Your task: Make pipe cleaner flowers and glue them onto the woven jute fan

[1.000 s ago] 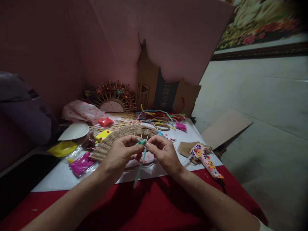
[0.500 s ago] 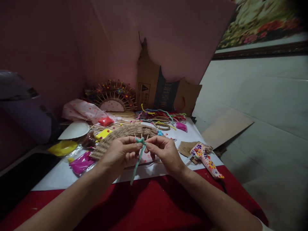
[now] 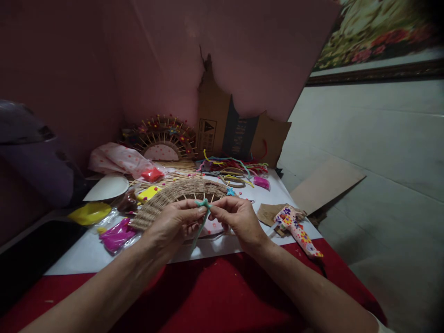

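Observation:
A green pipe cleaner (image 3: 203, 204), bent into a small looped shape at its top, is pinched between my two hands, its loose tail hanging down. My left hand (image 3: 178, 221) grips its left side with thumb and forefinger. On the other side my right hand (image 3: 236, 217) pinches it the same way. Just behind my fingers lies an arched, twine-woven piece (image 3: 183, 188) with thin sticks along its inner edge, partly covered by my hands. A small blue star-shaped flower (image 3: 231, 191) sits at its right end.
A patterned glue gun (image 3: 293, 226) rests on cardboard at the right. Scissors (image 3: 233, 178) and colourful pipe cleaners (image 3: 239, 164) lie behind. Bags of purple clay (image 3: 117, 237) and yellow clay (image 3: 90, 213) are at left. A decorated half-round piece (image 3: 161, 138) stands at the back.
The hanging tail of the green pipe cleaner has shifted slightly and looks shorter. Both hands keep their pinch in nearly the same place.

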Demonstrator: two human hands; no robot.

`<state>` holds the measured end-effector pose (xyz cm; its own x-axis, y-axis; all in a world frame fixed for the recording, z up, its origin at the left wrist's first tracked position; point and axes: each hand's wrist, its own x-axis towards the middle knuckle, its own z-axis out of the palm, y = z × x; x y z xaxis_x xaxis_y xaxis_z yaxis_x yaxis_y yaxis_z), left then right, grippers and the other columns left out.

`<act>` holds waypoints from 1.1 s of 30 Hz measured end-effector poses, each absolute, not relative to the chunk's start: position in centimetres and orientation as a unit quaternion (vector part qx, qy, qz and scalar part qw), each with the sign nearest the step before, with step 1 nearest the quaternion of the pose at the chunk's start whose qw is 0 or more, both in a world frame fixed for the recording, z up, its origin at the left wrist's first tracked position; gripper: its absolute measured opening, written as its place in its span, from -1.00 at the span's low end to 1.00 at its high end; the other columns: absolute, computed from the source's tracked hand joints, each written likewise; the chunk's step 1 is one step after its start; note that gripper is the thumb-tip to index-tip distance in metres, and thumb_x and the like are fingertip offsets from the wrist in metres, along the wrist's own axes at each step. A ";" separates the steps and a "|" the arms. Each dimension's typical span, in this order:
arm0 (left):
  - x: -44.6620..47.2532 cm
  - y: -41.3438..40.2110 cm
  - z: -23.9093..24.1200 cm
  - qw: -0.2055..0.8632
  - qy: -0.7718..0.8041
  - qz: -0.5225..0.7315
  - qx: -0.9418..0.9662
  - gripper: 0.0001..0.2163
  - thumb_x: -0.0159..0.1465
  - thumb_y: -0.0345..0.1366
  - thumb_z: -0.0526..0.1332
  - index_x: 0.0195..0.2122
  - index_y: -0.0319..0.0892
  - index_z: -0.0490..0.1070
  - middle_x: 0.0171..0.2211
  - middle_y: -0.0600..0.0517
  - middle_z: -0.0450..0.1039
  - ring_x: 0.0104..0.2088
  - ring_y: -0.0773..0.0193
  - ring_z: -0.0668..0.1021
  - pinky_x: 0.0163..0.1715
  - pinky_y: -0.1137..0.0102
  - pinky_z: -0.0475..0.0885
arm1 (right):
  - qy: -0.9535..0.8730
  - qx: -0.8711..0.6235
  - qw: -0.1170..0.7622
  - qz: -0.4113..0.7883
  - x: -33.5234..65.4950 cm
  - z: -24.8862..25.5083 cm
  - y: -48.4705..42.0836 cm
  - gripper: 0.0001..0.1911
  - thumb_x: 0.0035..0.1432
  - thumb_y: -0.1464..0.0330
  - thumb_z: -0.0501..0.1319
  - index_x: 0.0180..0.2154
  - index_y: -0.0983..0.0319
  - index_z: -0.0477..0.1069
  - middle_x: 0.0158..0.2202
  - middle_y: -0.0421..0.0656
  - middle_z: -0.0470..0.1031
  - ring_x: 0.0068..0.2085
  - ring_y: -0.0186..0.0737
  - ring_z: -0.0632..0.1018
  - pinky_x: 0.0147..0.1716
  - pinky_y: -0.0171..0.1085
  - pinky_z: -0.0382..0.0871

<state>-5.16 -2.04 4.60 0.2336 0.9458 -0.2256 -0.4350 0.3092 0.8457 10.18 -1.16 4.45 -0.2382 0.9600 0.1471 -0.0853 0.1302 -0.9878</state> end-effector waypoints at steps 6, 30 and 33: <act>-4.8 -2.2 4.7 0.716 0.387 0.504 0.288 -0.89 0.00 -0.59 0.26 -0.48 -0.28 0.45 -0.55 0.05 0.46 -0.57 0.43 0.48 -0.53 0.56 0.38 | -0.569 -0.381 0.491 0.539 10.0 4.1 -1.3 -0.75 -0.13 0.23 0.34 -0.49 0.29 0.42 -0.58 -0.26 0.38 -0.62 -0.48 0.28 -0.67 -0.44 0.11; -5.6 -2.7 6.9 0.541 0.451 0.477 0.525 -0.89 -0.04 -0.35 0.34 -0.47 -0.27 0.55 -0.55 -0.01 0.50 -0.53 0.35 0.45 -0.49 0.49 0.31 | -0.693 -0.372 0.368 0.496 11.4 4.7 -0.5 -0.77 -0.03 0.26 0.24 -0.52 0.30 0.34 -0.59 -0.27 0.29 -0.56 -0.45 0.27 -0.57 -0.41 0.11; -5.6 -2.7 7.1 0.555 0.461 0.431 0.541 -0.90 -0.08 -0.39 0.35 -0.49 -0.27 0.56 -0.57 -0.03 0.51 -0.56 0.34 0.45 -0.53 0.49 0.29 | -0.725 -0.351 0.316 0.502 11.9 5.1 -0.4 -0.79 -0.02 0.29 0.23 -0.53 0.30 0.33 -0.61 -0.30 0.23 -0.57 -0.48 0.21 -0.60 -0.43 0.07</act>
<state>-5.60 -2.69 7.07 0.2030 0.9781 -0.0462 0.0211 0.0428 0.9989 11.86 -0.39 5.11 -0.5539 0.8257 0.1063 0.1911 0.2503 -0.9491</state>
